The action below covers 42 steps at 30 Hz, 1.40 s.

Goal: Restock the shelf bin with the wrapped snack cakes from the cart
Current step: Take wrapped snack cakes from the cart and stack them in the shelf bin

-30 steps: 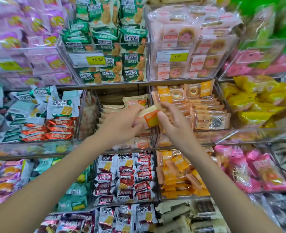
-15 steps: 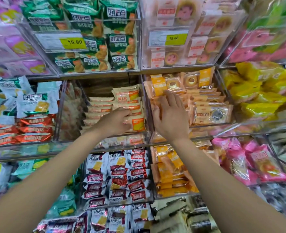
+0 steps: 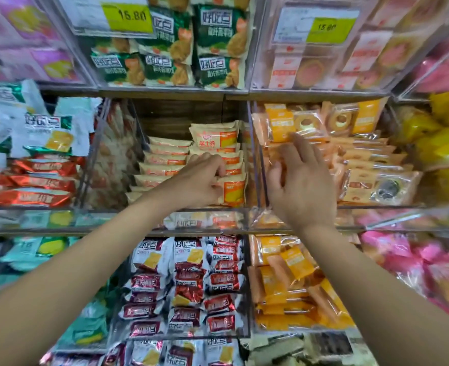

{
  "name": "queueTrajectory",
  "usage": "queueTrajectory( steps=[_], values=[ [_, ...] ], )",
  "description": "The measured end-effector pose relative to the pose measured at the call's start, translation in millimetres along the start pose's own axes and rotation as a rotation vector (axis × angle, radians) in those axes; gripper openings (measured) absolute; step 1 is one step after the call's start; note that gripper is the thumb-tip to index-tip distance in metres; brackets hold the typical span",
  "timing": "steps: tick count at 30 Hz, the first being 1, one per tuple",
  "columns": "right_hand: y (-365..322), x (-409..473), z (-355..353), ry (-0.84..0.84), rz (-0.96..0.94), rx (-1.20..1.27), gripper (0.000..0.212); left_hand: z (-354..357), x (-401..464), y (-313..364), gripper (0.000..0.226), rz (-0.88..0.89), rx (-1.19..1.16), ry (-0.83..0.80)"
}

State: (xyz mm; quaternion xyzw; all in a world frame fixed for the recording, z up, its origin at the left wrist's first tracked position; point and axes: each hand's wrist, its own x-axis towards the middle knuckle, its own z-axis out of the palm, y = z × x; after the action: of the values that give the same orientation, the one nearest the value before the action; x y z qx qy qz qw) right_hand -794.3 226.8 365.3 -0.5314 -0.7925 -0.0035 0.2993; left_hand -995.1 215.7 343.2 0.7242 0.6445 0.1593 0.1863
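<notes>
A clear shelf bin (image 3: 191,217) in the middle row holds two stacks of cream-and-orange wrapped snack cakes (image 3: 214,138). My left hand (image 3: 201,182) reaches into this bin with its fingers curled on the front-right cake (image 3: 234,190) of the stack. My right hand (image 3: 301,186) hovers in front of the neighbouring bin on the right, fingers spread and relaxed, holding nothing. That right bin holds orange-labelled ring cakes (image 3: 294,125) in clear wrap. The cart is out of view.
Clear dividers (image 3: 255,154) separate the bins. Green packs (image 3: 170,62) and price tags (image 3: 128,15) hang above. Red-and-white packs (image 3: 191,281) fill the bin below, orange packs (image 3: 286,276) beside them. Yellow and pink packs lie to the right.
The cake both hands held a second ago now lies in the middle bin. My right hand has let go and moved right, opening. The view has tilted downward.
</notes>
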Motion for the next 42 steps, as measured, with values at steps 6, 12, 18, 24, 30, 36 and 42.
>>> queueTrajectory(
  steps=[6,12,18,24,30,36,42],
  values=[
    [-1,1,0,0.004,-0.007,0.02,0.044,-3,-1,-1,0.017,-0.012,0.048,-0.023],
    [-1,0,1,-0.008,-0.012,-0.004,0.044,-18,8,4,0.009,-0.134,-0.263,0.224],
    [-2,0,0,-0.02,-0.011,-0.016,0.043,-29,51,-9,0.03,-0.458,0.021,0.165],
    [-3,0,-2,-0.031,0.001,-0.014,0.043,-23,56,-26,0.037,-0.63,-0.364,0.155],
    [-3,-1,-3,-0.05,-0.009,-0.024,0.041,-25,51,-28,0.024,-0.614,-0.55,0.212],
    [-3,0,-3,-0.054,-0.012,-0.014,0.041,-28,56,-26,0.015,-0.518,-0.556,0.422],
    [-4,0,-3,-0.049,-0.008,-0.021,0.043,-25,57,-27,0.018,-0.534,-0.503,0.432]
  ],
)
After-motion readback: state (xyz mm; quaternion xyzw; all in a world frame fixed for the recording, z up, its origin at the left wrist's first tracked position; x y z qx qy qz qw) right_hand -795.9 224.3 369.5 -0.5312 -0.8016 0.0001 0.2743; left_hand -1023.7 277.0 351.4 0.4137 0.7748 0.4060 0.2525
